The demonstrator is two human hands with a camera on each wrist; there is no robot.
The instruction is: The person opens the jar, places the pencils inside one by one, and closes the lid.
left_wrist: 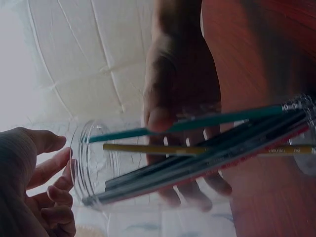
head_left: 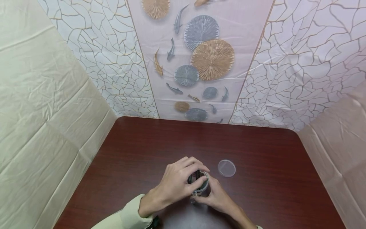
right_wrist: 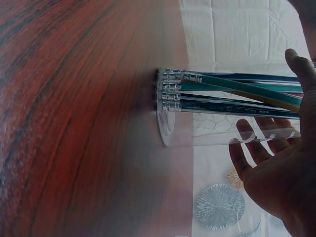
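1. The clear jar (head_left: 200, 184) of pencils (right_wrist: 232, 94) is standing near the front middle of the dark red table (head_left: 257, 143), between the person's two hands; its round lid (head_left: 227, 168) is lying flat just beside it, toward the right.

2. The left hand (head_left: 178, 183) is arching over the jar's mouth, fingers curling down around the rim, so it is holding the jar from above.

3. The right hand (head_left: 215, 195) is resting against the jar's lower side. In the right wrist view its fingers (right_wrist: 247, 148) are lying loose and fairly straight along the wall, so it is steadying rather than gripping.

4. The jar is looking like thin, transparent plastic: probably light, stiff and smooth, so likely slippery to pinch from the side.

5. The pencils are leaning loosely inside, eraser ends down on the base, tips reaching up toward the threaded mouth (left_wrist: 91, 163). They are probably shifting the weight upward, so the jar is likely tipping easily.

6. The safest hold seems to be around the middle of the wall, palm wrapping it, or at the threaded rim where the ridges are giving purchase.

7. A single pencil is best taken by pinching its upper end above the rim.
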